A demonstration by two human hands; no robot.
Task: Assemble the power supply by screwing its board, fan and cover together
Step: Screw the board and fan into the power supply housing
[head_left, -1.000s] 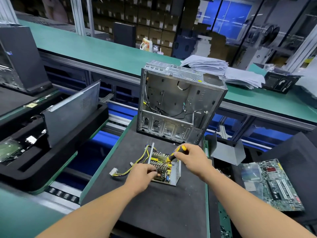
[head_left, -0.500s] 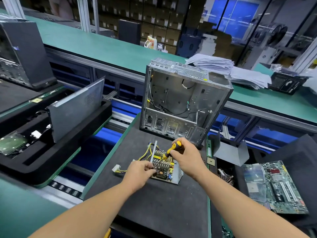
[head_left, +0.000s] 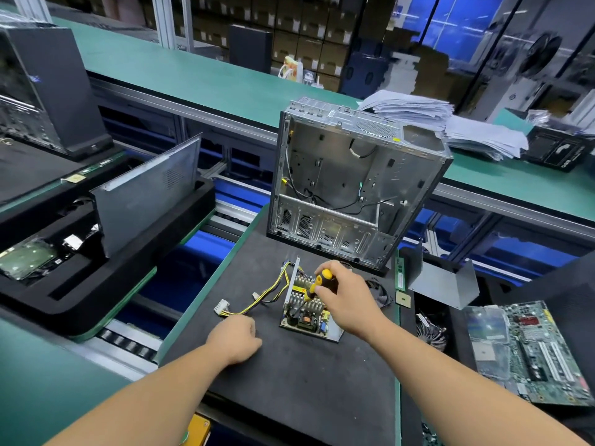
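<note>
A black foam mat (head_left: 289, 381) covers the desk in front of the person and carries everything in play. The largest thing on it is an open computer case (head_left: 351, 188), bare metal, standing upright at the far edge with loose wires hanging inside. Off the mat's left edge a black foam tray (head_left: 106, 278) holds a grey metal panel (head_left: 145, 194) leaning upright. Off the right edge lie a folded grey metal cover (head_left: 441, 281) and, nearer the person, a green circuit board (head_left: 541, 352) lying flat. Near the middle of the mat, just in front of the case, sits the power supply (head_left: 306, 307): an open metal base with its board of coils and parts showing. A black fan (head_left: 380, 292) lies just beside it toward the right edge, partly hidden by the wrist. A bundle of yellow and black wires (head_left: 257, 300) runs from the supply's left side to a white plug (head_left: 222, 307) resting on the mat. The right hand (head_left: 347, 297) is curled round the yellow and black handle of a screwdriver (head_left: 317, 286), whose tip points down into the board. The left hand (head_left: 238, 338) rests on the mat near the plug, apart from the supply, its fingers curled under; whether it holds anything cannot be told.
</note>
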